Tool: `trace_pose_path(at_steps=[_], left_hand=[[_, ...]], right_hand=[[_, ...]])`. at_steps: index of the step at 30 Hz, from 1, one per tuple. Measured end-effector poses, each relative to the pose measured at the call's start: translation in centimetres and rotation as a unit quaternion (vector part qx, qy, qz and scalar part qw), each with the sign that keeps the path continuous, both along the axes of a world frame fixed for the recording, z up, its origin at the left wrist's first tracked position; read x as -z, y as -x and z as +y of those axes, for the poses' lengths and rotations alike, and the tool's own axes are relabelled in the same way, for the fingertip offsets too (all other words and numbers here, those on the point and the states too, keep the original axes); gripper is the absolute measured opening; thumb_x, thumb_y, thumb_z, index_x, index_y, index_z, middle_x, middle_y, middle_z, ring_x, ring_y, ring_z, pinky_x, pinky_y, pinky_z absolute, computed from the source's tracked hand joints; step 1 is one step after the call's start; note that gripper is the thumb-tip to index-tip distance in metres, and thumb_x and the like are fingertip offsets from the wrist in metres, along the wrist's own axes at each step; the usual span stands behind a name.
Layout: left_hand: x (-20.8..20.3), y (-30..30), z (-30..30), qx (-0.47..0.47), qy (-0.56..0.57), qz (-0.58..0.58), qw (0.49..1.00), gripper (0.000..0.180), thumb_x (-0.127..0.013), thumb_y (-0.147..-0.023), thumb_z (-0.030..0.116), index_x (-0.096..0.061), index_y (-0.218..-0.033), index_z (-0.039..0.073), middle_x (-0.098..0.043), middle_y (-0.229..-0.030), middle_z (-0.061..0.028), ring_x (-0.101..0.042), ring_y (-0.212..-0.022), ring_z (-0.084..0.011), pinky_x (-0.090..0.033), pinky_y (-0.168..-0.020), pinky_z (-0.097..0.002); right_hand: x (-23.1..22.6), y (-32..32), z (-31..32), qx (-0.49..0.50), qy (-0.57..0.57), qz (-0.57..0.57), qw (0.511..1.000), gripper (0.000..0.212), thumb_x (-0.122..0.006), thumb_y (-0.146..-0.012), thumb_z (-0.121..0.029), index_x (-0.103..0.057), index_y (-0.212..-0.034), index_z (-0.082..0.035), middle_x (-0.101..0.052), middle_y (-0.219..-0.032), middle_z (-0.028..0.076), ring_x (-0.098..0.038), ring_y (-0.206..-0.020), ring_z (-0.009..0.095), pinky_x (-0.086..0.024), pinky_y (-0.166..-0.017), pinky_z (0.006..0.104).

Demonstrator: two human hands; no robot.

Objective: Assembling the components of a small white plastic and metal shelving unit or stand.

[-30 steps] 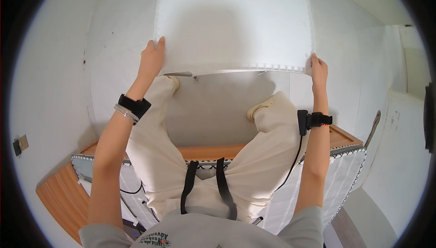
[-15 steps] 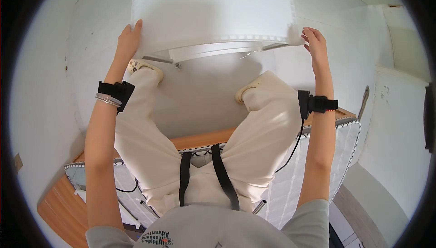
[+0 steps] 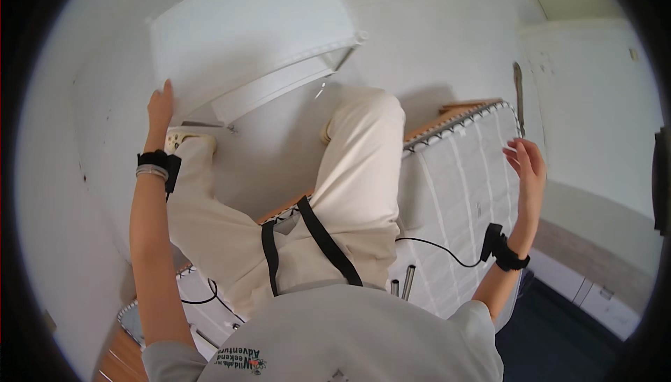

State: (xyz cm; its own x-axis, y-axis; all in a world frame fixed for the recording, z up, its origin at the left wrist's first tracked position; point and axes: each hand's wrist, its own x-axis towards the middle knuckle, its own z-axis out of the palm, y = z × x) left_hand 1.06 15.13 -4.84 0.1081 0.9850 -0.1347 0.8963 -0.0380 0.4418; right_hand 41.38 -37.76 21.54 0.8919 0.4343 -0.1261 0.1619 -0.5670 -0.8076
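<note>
A low white table (image 3: 258,25) with a scalloped near edge and short legs stands ahead of me, left of centre. My left hand (image 3: 161,108) is at its left side near the front corner, thumb toward the top, with part of the fingers hidden. Out to the right, my right hand (image 3: 528,162) hangs away from the table with nothing in it. Its fingers are loosely bent and apart, over the right edge of a pale striped bed cover (image 3: 458,207). I am seated on the bed, legs spread.
Two metal tubes (image 3: 409,282) stick up beside my right hip. A black cable (image 3: 440,249) runs to the device on my right wrist. Wooden bed edging (image 3: 475,106) shows past my right knee. A white cabinet (image 3: 594,298) stands at the lower right.
My view has turned right, so the table sits farther left and tilted. My right hand has left the table's right corner and come back over the bed. My left hand stays at the table's side.
</note>
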Motion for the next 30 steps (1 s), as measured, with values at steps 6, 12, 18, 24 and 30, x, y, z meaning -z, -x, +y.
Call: trace_pose_path(at_steps=[6, 12, 18, 24, 30], left_hand=[[3.8, 3.8, 3.3, -0.005, 0.115, -0.038, 0.993, 0.080, -0.044, -0.078, 0.061, -0.049, -0.111, -0.012, -0.052, -0.111, -0.0310, -0.051, -0.105, -0.0404, -0.040, -0.089, -0.0419], [4.4, 1.1, 2.0, 0.019, 0.170, -0.050, 0.984, 0.073, -0.051, -0.078, 0.054, -0.054, -0.102, -0.015, -0.059, -0.094, -0.0230, -0.058, -0.085, -0.0310, -0.046, -0.068, -0.0451], [5.0, 2.7, 3.4, 0.003, 0.086, -0.017, 0.996, 0.079, -0.048, -0.077, 0.056, -0.048, -0.107, -0.017, -0.053, -0.109, -0.0321, -0.053, -0.103, -0.0388, -0.039, -0.090, -0.0408], [2.6, 1.6, 0.5, 0.076, -0.007, 0.035, 0.996, 0.080, -0.044, -0.079, 0.059, -0.049, -0.105, -0.016, -0.053, -0.106, -0.0325, -0.051, -0.103, -0.0426, -0.038, -0.091, -0.0413], [1.0, 1.5, -1.3, 0.074, -0.007, 0.067, 0.995, 0.080, -0.043, -0.080, 0.059, -0.048, -0.105, -0.017, -0.053, -0.106, -0.0328, -0.051, -0.103, -0.0427, -0.038, -0.091, -0.0418]], right_hand=[[-6.0, 5.3, -11.4, 0.163, -0.022, -0.060, 0.985, 0.025, -0.049, -0.090, -0.021, -0.057, -0.099, 0.001, -0.061, -0.088, 0.008, -0.061, -0.084, 0.017, -0.046, -0.080, 0.0281], [-6.1, 9.9, -18.1, 0.279, -0.057, -0.061, 0.957, 0.023, -0.052, -0.088, -0.019, -0.058, -0.097, 0.002, -0.062, -0.085, 0.009, -0.062, -0.079, 0.017, -0.048, -0.076, 0.0272], [4.3, 9.0, -27.0, 0.290, 0.132, -0.007, 0.948, 0.025, -0.053, -0.084, -0.020, -0.057, -0.093, 0.002, -0.061, -0.076, 0.010, -0.062, -0.067, 0.016, -0.047, -0.061, 0.0266], [20.8, 18.2, -32.2, -0.034, 0.333, 0.230, 0.914, 0.052, -0.072, -0.067, -0.035, -0.056, -0.103, -0.001, -0.058, -0.101, 0.019, -0.056, -0.092, 0.029, -0.045, -0.079, 0.0371], [22.0, 25.1, -28.0, 0.065, 0.312, 0.124, 0.940, 0.044, -0.070, -0.063, -0.021, -0.055, -0.098, 0.001, -0.058, -0.091, 0.019, -0.057, -0.088, 0.029, -0.046, -0.079, 0.0359]])
